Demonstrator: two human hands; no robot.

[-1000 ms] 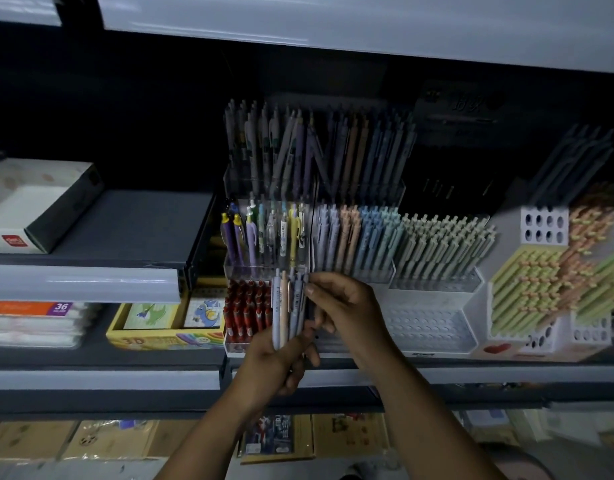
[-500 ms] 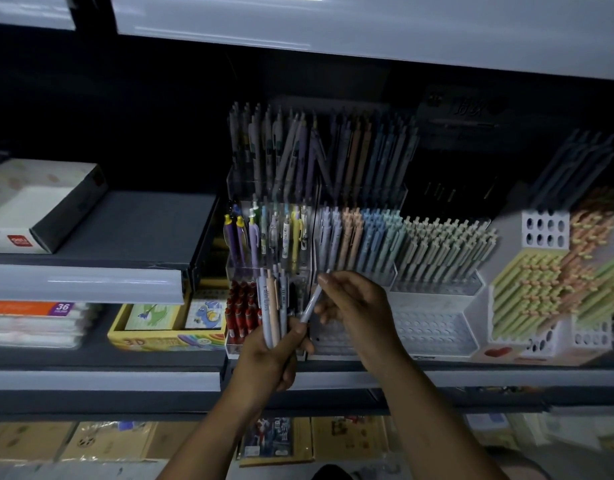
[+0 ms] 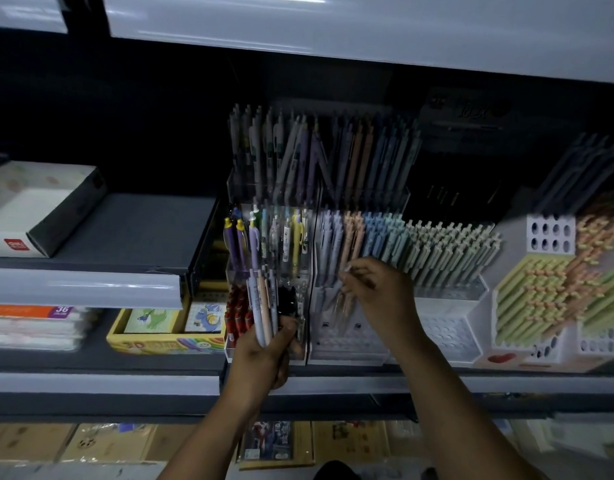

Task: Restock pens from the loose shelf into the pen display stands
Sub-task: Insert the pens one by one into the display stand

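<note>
My left hand [image 3: 264,355] grips a bundle of pastel pens [image 3: 262,303], held upright in front of the clear tiered pen stand [image 3: 300,341]. My right hand [image 3: 378,292] pinches a single pen [image 3: 340,289] and holds it at the lower front tier of the pastel pen stand [image 3: 347,344], where a few pens stand. The tier above is packed with lilac, peach, blue and green pens [image 3: 364,237]. Red pens [image 3: 238,313] fill the left stand's bottom tier.
White perforated stands [image 3: 451,327] with green pens sit to the right, and a white honeycomb stand [image 3: 548,233] with green and orange pens beyond it. A yellow box [image 3: 167,337] sits left, a white box [image 3: 39,209] on the upper left shelf. The shelf edge [image 3: 333,379] runs below.
My right hand drew one pen out of the bundle and carried it right to the pastel stand's lower tier. My left hand stayed put with the rest of the bundle.
</note>
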